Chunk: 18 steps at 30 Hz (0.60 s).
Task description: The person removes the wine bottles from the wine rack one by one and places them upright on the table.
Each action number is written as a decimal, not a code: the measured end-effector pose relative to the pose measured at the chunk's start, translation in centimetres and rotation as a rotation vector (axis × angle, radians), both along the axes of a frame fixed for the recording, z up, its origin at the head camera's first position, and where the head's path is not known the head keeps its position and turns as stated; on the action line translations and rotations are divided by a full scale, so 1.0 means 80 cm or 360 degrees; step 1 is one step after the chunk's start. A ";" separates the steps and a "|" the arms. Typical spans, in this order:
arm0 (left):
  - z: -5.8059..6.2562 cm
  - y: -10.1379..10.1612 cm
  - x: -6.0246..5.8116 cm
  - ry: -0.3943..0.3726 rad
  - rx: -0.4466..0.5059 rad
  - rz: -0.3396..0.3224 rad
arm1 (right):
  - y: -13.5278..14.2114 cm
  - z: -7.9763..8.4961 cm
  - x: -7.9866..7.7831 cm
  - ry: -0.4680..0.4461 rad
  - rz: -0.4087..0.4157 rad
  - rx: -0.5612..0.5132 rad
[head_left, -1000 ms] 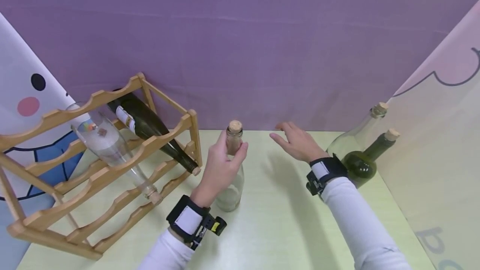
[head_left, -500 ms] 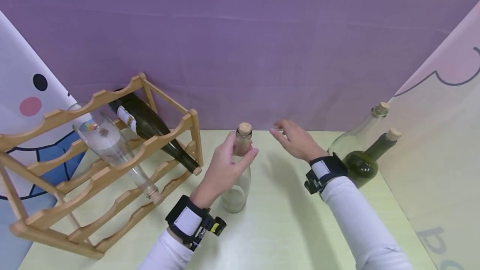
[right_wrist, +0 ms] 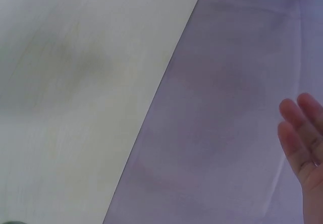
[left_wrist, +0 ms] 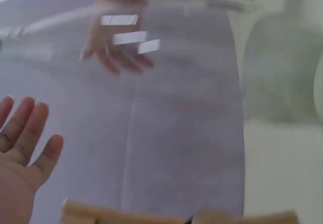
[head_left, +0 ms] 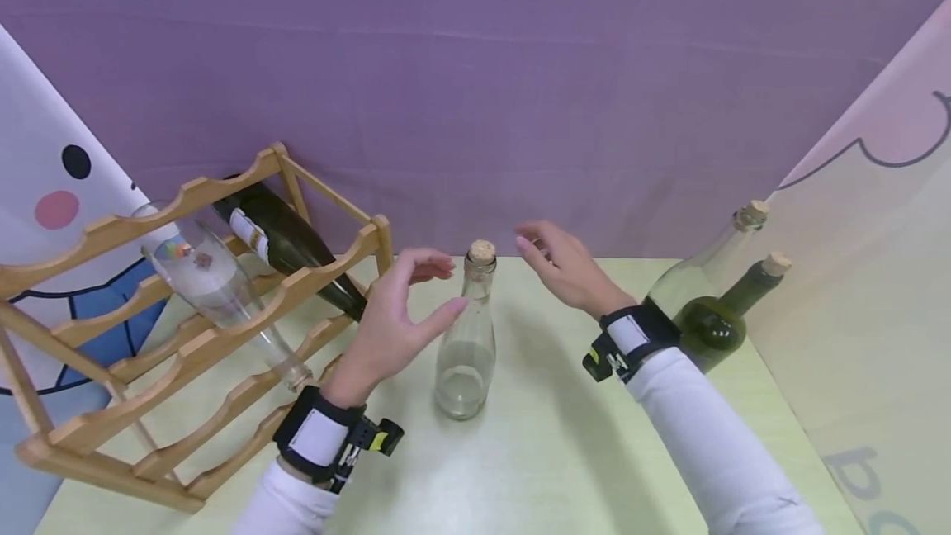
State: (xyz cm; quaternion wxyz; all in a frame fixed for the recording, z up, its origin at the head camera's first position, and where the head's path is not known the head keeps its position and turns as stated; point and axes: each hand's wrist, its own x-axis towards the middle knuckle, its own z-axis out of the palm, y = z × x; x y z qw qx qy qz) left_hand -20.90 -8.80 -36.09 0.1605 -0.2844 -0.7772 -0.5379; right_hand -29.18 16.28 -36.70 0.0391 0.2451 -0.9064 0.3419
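Note:
A clear glass bottle (head_left: 466,362) with a cork (head_left: 482,252) in its neck stands upright on the table in the head view. Just left of its neck is my left hand (head_left: 386,324), thumb and fingers spread and holding nothing. The left wrist view shows that hand (left_wrist: 22,158) with relaxed, parted fingers, and the blurred clear glass crosses the upper part. My right hand (head_left: 568,267) hovers to the right of the bottle, fingers loosely bent around nothing. In the right wrist view its fingers (right_wrist: 298,133) are relaxed over the purple backdrop.
At left stands a wooden wine rack (head_left: 208,337) holding a corked clear bottle (head_left: 208,275) and a dark bottle (head_left: 286,229), both lying slanted. A clear bottle (head_left: 687,271) and a green bottle (head_left: 713,329), both corked, stand at right beyond my right wrist. A purple backdrop (head_left: 475,106) rises behind the table.
My left hand has let go of the clear bottle's neck and drawn away to the left; the bottle, slightly right of where it was, stands alone. My right hand has shifted slightly left.

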 end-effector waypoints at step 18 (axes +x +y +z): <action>0.035 -0.083 -0.015 0.0463 -0.0560 0.0384 | -0.021 0.010 0.009 -0.0119 0.0380 0.0006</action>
